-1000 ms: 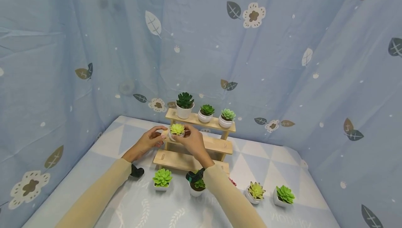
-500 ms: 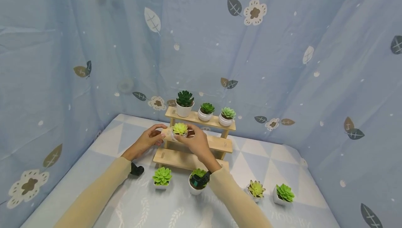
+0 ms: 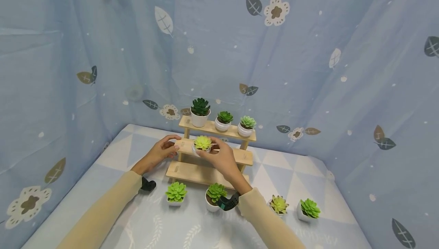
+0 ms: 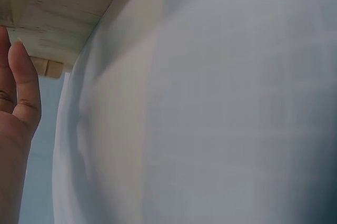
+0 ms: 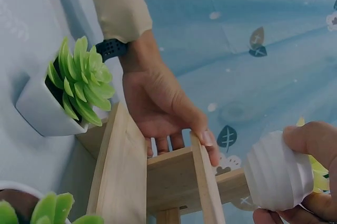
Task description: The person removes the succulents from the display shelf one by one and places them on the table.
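My right hand (image 3: 223,159) pinches a small yellow-green succulent in a white ribbed pot (image 3: 202,143) at the middle step of a wooden three-step stand (image 3: 195,173). In the right wrist view the ribbed pot (image 5: 276,174) sits between thumb and fingers, tilted by the camera. Whether its base touches the step cannot be told. At the left end of that step, my left hand (image 3: 158,154) holds the plank's end with bent fingers. The left wrist view shows its fingertips (image 4: 22,58) against the wood's underside.
On the top step stand a dark green succulent (image 3: 200,112), a smaller green one (image 3: 223,121) and a pale green one (image 3: 246,126). In front lie several more potted succulents, including a bright green one (image 3: 176,193) and another at the right (image 3: 308,209).
My right hand has moved the yellow-green succulent to the right along the middle step, away from my left hand. The left hand stays at the step's left end.
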{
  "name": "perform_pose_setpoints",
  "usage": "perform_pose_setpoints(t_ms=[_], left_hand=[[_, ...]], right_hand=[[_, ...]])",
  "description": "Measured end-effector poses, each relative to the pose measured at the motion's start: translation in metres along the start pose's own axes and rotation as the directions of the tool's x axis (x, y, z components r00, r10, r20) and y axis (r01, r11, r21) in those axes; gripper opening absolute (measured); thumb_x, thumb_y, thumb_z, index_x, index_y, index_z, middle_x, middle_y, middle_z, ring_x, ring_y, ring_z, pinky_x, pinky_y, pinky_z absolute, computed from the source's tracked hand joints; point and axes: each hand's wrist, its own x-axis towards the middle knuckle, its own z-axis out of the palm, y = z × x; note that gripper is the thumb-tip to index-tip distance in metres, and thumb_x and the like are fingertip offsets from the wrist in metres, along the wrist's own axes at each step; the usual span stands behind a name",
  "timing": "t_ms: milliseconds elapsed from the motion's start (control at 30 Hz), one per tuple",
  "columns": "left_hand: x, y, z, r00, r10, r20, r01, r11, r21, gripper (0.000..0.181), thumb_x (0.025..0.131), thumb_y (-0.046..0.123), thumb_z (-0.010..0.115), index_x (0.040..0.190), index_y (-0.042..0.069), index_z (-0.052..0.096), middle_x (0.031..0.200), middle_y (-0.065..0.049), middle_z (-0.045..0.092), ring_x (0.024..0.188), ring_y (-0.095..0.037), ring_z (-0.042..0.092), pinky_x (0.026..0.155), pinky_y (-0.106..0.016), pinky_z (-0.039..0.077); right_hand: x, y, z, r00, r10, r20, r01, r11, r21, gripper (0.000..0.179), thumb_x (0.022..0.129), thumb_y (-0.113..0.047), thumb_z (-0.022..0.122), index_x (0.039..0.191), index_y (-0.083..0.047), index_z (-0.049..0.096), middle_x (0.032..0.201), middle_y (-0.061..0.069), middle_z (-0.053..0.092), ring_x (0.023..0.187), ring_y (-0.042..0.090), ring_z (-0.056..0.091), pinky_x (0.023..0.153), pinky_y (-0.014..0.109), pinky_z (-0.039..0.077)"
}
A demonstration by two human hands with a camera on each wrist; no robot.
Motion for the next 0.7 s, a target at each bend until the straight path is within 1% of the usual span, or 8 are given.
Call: perform_pose_setpoints(t_ms=[100, 233, 300, 500, 567, 700], left_hand=[[0.0, 0.002, 0.001, 1.0, -0.002, -0.003, 0.002, 1.0, 0.003, 0.056, 0.104, 0.035, 0.065, 0.152, 0.017, 0.045, 0.116, -0.021, 0.06, 0.106, -0.05, 0.059, 0.088, -0.057, 0.054], [-0.001, 0.003, 0.002, 1.0, -0.006, -0.009, 0.007, 1.0, 0.011, 0.052, 0.103, 0.035, 0.066, 0.15, 0.021, 0.048, 0.119, -0.019, 0.06, 0.107, -0.048, 0.06, 0.089, -0.053, 0.055], [-0.002, 0.003, 0.003, 1.0, -0.005, -0.007, 0.005, 1.0, 0.007, 0.052, 0.103, 0.034, 0.066, 0.15, 0.021, 0.049, 0.12, -0.019, 0.06, 0.108, -0.047, 0.06, 0.089, -0.053, 0.055], [-0.002, 0.0, 0.004, 1.0, -0.005, 0.007, 0.005, 1.0, -0.021, 0.052, 0.104, 0.032, 0.066, 0.151, 0.02, 0.048, 0.119, -0.019, 0.06, 0.111, -0.055, 0.056, 0.092, -0.06, 0.052], [-0.001, -0.001, 0.004, 1.0, -0.005, 0.004, 0.005, 1.0, -0.022, 0.051, 0.104, 0.031, 0.065, 0.151, 0.021, 0.048, 0.119, -0.019, 0.06, 0.11, -0.056, 0.056, 0.091, -0.059, 0.052], [-0.001, -0.001, 0.003, 1.0, 0.018, -0.001, -0.018, 1.0, -0.008, 0.05, 0.105, 0.031, 0.064, 0.151, 0.021, 0.047, 0.118, -0.02, 0.06, 0.108, -0.055, 0.056, 0.089, -0.058, 0.053]], right_hand=[[-0.003, 0.0, -0.005, 1.0, 0.001, 0.011, -0.002, 1.0, 0.013, 0.068, 0.085, -0.043, 0.085, 0.143, -0.02, 0.059, 0.122, 0.003, 0.061, 0.105, 0.02, 0.066, 0.083, 0.037, 0.058], [-0.008, 0.0, -0.009, 1.0, 0.006, 0.02, -0.006, 1.0, 0.022, 0.066, 0.085, -0.041, 0.086, 0.142, -0.022, 0.06, 0.121, 0.003, 0.062, 0.106, 0.022, 0.066, 0.081, 0.036, 0.058], [-0.012, 0.001, -0.011, 1.0, 0.006, 0.013, -0.006, 1.0, 0.028, 0.066, 0.085, -0.041, 0.086, 0.143, -0.023, 0.06, 0.121, 0.003, 0.062, 0.107, 0.023, 0.066, 0.08, 0.036, 0.058], [-0.025, 0.005, -0.019, 1.0, -0.003, 0.01, 0.003, 0.999, 0.039, 0.068, 0.084, -0.041, 0.087, 0.143, -0.023, 0.059, 0.127, 0.001, 0.061, 0.111, 0.02, 0.066, 0.086, 0.035, 0.058], [-0.029, 0.006, -0.021, 1.0, -0.005, 0.011, 0.005, 0.999, 0.033, 0.067, 0.084, -0.041, 0.087, 0.142, -0.023, 0.06, 0.127, 0.002, 0.061, 0.11, 0.02, 0.066, 0.086, 0.035, 0.058], [-0.036, 0.007, -0.027, 1.0, -0.007, 0.005, 0.006, 1.0, 0.021, 0.066, 0.084, -0.041, 0.087, 0.142, -0.023, 0.06, 0.128, 0.002, 0.061, 0.11, 0.021, 0.067, 0.087, 0.035, 0.058]])
